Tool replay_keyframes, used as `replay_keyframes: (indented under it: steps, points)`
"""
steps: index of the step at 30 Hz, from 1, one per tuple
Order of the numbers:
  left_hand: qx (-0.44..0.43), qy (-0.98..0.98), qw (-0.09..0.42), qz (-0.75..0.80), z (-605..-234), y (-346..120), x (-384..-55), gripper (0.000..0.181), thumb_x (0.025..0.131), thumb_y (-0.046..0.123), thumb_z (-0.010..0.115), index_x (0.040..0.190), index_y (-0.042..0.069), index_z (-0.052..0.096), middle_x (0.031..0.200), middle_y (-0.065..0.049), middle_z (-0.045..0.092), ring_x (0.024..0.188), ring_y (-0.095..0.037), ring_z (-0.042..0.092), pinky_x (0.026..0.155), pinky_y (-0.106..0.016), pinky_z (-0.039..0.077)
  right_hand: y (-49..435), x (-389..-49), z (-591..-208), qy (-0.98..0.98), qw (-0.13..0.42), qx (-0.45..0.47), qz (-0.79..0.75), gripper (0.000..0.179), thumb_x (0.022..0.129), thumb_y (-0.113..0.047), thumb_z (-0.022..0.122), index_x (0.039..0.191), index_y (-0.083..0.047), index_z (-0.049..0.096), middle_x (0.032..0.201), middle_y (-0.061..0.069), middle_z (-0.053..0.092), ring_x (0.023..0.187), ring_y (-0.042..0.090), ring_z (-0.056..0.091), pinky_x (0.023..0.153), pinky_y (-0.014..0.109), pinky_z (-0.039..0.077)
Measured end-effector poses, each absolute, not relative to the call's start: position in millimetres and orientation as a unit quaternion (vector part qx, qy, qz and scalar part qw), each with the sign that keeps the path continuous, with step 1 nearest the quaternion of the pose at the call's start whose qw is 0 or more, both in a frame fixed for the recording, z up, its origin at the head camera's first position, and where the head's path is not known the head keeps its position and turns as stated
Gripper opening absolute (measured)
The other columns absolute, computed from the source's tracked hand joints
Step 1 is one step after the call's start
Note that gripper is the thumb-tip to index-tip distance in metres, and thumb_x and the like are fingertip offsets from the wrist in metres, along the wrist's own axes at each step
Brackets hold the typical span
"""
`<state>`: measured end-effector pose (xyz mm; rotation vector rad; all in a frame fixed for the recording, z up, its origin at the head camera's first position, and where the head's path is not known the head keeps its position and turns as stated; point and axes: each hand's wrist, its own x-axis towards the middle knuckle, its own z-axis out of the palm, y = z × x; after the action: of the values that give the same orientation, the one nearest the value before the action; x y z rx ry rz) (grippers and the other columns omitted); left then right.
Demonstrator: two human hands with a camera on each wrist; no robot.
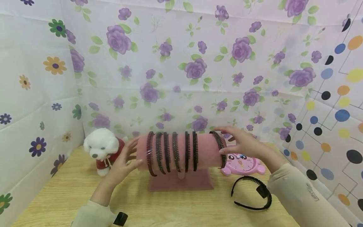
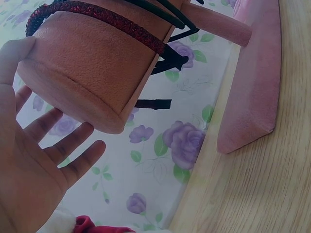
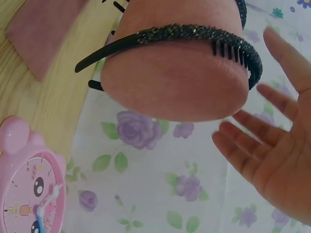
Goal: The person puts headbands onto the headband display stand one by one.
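Note:
A pink cylindrical headband stand (image 1: pixel 205 154) rises from a flat pink base (image 1: pixel 195 184) in the head view. Several dark toothed headbands circle it, among them a dark red beaded one (image 2: pixel 112 18) toward the left end. At the right end sits a black glittery headband (image 3: pixel 189 33), overhanging the stand's edge. My left hand (image 1: pixel 119 167) is spread at the stand's left end; in the left wrist view its fingertips touch that end. My right hand (image 1: pixel 244 145) reaches around the right end with extended fingers, close beside the glittery headband and gripping nothing.
A white plush dog (image 1: pixel 100 142) in red clothing sits at the left. Behind the right end stands a pink clock (image 1: pixel 241 167). A black headband (image 1: pixel 267 201) lies on the wooden table (image 1: pixel 170 211) at the right. Patterned cloth (image 1: pixel 170 63) encloses the table's back and sides.

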<state>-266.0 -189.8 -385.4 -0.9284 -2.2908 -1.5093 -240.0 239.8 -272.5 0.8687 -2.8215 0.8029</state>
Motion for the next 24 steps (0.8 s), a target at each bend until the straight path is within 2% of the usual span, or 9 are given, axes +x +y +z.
replay_keyframes:
  steps: [7, 10, 13, 15, 21, 24]
  points:
    - [-0.315, -0.783, 0.117, -0.524, -385, -190, -266, 0.076, 0.091, 0.003, 0.059, 0.153, 0.022, 0.020, 0.154, -0.018, 0.031, 0.124, -0.029, 0.045, 0.093, -0.049, 0.045, 247, -237, -277, -0.919, 0.019, 0.298, 0.258, 0.085, 0.076, -0.036, 0.080, 0.148, -0.024, 0.036, 0.155, 0.007, 0.035, 0.140, 0.032, 0.035, 0.107, 0.056, 0.038]
    - [-0.320, -0.783, 0.121, -0.519, -386, -190, -266, 0.076, 0.091, 0.002, 0.059, 0.153, 0.021, 0.019, 0.154, -0.019, 0.031, 0.124, -0.021, 0.045, 0.093, -0.042, 0.046, 247, -237, -279, -0.923, 0.013, 0.293, 0.251, 0.084, 0.076, -0.034, 0.081, 0.147, -0.030, 0.036, 0.156, 0.005, 0.034, 0.142, 0.032, 0.033, 0.108, 0.058, 0.035]
    - [-0.327, -0.783, 0.129, -0.514, -386, -191, -266, 0.076, 0.091, 0.002, 0.059, 0.153, 0.020, 0.019, 0.154, -0.019, 0.031, 0.124, -0.009, 0.044, 0.094, -0.032, 0.047, 246, -238, -280, -0.929, 0.015, 0.285, 0.234, 0.083, 0.076, -0.036, 0.080, 0.146, -0.035, 0.036, 0.155, 0.002, 0.036, 0.140, 0.032, 0.037, 0.107, 0.057, 0.038]
    - [-0.330, -0.781, 0.129, -0.514, -385, -191, -266, 0.076, 0.091, 0.002, 0.059, 0.153, 0.019, 0.019, 0.154, -0.019, 0.030, 0.123, -0.006, 0.044, 0.094, -0.029, 0.046, 245, -238, -281, -0.933, 0.021, 0.280, 0.225, 0.082, 0.076, -0.037, 0.080, 0.145, -0.039, 0.037, 0.154, 0.000, 0.038, 0.138, 0.032, 0.039, 0.105, 0.056, 0.039]
    - [-0.325, -0.786, 0.127, -0.511, -386, -190, -267, 0.076, 0.091, 0.003, 0.059, 0.153, 0.021, 0.019, 0.154, -0.019, 0.030, 0.125, -0.022, 0.045, 0.094, -0.032, 0.047, 240, -240, -283, -0.940, 0.045, 0.268, 0.207, 0.078, 0.073, -0.041, 0.081, 0.141, -0.040, 0.042, 0.150, 0.000, 0.043, 0.133, 0.031, 0.046, 0.101, 0.054, 0.044]
    - [-0.318, -0.788, 0.126, -0.513, -387, -190, -267, 0.076, 0.091, 0.003, 0.059, 0.153, 0.021, 0.019, 0.154, -0.018, 0.031, 0.124, -0.020, 0.045, 0.094, -0.035, 0.047, 237, -241, -284, -0.942, 0.057, 0.267, 0.196, 0.077, 0.072, -0.043, 0.081, 0.140, -0.037, 0.044, 0.148, 0.000, 0.047, 0.133, 0.030, 0.047, 0.103, 0.054, 0.043]
